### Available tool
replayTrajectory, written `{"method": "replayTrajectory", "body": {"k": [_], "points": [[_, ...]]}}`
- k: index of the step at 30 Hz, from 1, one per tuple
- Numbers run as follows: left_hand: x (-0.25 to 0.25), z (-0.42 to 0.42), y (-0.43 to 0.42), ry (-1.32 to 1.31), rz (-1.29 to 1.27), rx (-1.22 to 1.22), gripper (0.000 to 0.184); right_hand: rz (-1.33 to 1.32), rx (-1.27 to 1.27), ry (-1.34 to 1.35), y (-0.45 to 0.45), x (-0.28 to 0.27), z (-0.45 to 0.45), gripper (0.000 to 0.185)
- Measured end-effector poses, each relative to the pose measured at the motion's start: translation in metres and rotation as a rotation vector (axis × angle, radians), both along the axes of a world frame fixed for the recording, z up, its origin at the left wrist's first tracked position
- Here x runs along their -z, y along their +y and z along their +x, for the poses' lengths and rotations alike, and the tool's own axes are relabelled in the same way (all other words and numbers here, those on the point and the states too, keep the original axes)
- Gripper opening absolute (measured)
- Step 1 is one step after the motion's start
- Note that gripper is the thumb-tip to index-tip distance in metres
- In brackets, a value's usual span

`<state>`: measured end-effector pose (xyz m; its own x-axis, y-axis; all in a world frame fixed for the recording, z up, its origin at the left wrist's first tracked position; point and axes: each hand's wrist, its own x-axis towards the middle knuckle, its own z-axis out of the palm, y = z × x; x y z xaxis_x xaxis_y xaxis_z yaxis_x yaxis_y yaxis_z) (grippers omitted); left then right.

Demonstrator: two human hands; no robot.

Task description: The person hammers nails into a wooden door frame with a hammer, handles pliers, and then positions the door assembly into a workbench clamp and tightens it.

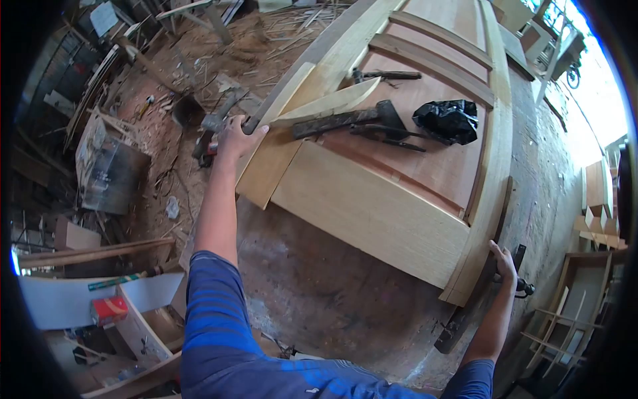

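Observation:
A large wooden panel door [372,206] lies flat in front of me. My left hand [238,138] is at its left edge, the thumb toward the wood and the fingers curled by a dark piece whose kind I cannot make out. Low on the right side, my right hand [505,261] is closed at a dark clamp [524,287] beside the door's edge; its fingers are partly hidden. On the door rest a hammer [352,121], pincers [392,135], a pale curved wood strip [329,105], a second dark tool [392,75] and a crumpled black plastic bag [448,121].
Dark wooden beams [452,332] run under the door. Wood scraps [279,56] litter the dirt floor at left. An open wooden cabinet frame [143,326] holding a red box [109,309] stands lower left. Another wooden frame [571,312] is at right.

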<state>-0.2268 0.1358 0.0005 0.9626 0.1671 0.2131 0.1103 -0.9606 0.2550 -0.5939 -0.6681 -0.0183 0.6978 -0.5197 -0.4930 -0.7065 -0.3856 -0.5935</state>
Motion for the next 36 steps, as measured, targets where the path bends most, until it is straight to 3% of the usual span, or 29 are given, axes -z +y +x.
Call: {"method": "replayTrajectory", "body": {"k": [2, 5, 10, 17, 23, 26, 29, 33, 36], "points": [[0.0, 0.031, -0.011, 0.186, -0.041, 0.028, 0.094, 0.01, 0.047, 0.062, 0.02, -0.024, 0.01, 0.087], [0.016, 0.057, -0.009, 0.383, -0.157, 0.134, 0.099, -0.052, 0.094, 0.031, -0.001, 0.007, 0.003, 0.076], [0.0, 0.041, -0.023, 0.273, -0.033, 0.108, 0.097, 0.033, 0.165, -0.052, 0.039, -0.023, 0.007, 0.072], [0.001, 0.037, -0.02, 0.237, 0.01, 0.105, 0.092, -0.09, 0.125, -0.018, 0.015, 0.003, -0.002, 0.07], [0.008, 0.038, -0.011, 0.267, -0.011, 0.116, 0.089, -0.069, 0.097, 0.041, 0.026, -0.008, -0.01, 0.066], [0.004, 0.028, -0.014, 0.229, -0.018, 0.096, 0.088, -0.239, 0.039, -0.002, 0.008, 0.017, -0.025, 0.066], [0.011, 0.017, -0.005, 0.211, -0.022, 0.1, 0.087, -0.016, 0.156, 0.038, 0.054, -0.029, -0.014, 0.068], [0.015, -0.001, 0.007, 0.211, -0.047, 0.106, 0.085, -0.117, 0.12, 0.055, 0.039, -0.007, -0.032, 0.07], [0.018, -0.015, 0.014, 0.167, -0.064, 0.11, 0.084, -0.006, 0.12, 0.037, 0.039, -0.002, -0.048, 0.074]]}}
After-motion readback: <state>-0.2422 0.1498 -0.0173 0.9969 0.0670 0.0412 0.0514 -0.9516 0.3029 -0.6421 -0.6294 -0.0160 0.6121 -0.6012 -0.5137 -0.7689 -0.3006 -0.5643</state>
